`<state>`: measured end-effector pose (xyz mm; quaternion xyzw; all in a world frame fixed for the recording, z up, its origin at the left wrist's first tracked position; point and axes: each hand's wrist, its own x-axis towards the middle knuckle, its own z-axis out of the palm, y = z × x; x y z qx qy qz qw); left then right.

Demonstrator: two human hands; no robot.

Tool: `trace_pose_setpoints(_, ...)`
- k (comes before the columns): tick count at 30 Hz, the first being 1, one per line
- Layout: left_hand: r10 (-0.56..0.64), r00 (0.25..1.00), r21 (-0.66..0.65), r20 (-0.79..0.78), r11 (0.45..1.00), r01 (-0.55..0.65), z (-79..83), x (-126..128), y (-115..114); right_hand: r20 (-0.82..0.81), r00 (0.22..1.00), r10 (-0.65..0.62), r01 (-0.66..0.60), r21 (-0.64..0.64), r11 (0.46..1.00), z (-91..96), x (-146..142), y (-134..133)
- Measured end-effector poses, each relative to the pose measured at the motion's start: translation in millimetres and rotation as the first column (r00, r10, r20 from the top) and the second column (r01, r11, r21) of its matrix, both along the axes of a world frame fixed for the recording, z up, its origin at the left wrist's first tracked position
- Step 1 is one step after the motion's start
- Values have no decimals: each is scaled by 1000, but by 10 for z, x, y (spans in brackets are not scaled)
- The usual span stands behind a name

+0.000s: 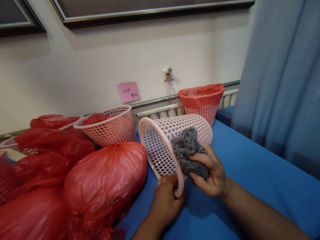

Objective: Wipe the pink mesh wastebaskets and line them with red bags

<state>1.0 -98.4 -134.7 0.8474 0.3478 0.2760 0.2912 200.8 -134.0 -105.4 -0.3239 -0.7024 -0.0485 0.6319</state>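
A: What does each hand hold?
B: The left hand (pixel 166 200) is closed on the lower rim of a pink perforated wastebasket (pixel 169 125); the right hand (pixel 213 170) grips a bunched, speckled gray cloth (pixel 188 150) against its outer wall.
A: And the wastebasket's position?
B: On its side on the blue surface (pixel 251 169), mouth facing left, with a bulging red plastic bag (pixel 106 171) just left and an upright red-lined basket (pixel 201 101) behind at right.
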Motion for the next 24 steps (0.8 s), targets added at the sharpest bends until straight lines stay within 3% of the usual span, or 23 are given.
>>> trace_pose_setpoints(4,-14,967,-126,255,991,47,112,26,-73,84,995,53,-53,3,999,-59,-24,41)
trace_pose_setpoints(7,9,952,-164,305,986,43,109,23,-85,-15,986,-166,165,-40,985,-163,131,230)
trace_pose_setpoints(10,-19,966,-145,259,988,58,58,5,-70,-291,822,-489,417,-275,866,-288,460,515)
trace_pose_setpoints(13,-61,983,-69,173,995,73,-24,-2,-38,-440,654,-616,387,-506,771,-373,744,734)
trace_pose_setpoints(15,-73,991,-13,116,997,75,-80,5,-3,-442,669,-597,359,-511,781,-367,754,742)
trace_pose_setpoints(18,-57,996,35,65,998,55,-126,23,59,-332,831,-446,338,-335,880,-264,472,532)
trace_pose_setpoints(20,-51,997,38,51,998,50,-119,32,91,-193,939,-286,249,-192,949,-177,209,323)
trace_pose_setpoints(24,-22,996,-49,88,998,26,-43,42,83,-53,997,-55,52,-60,997,-77,-104,53)
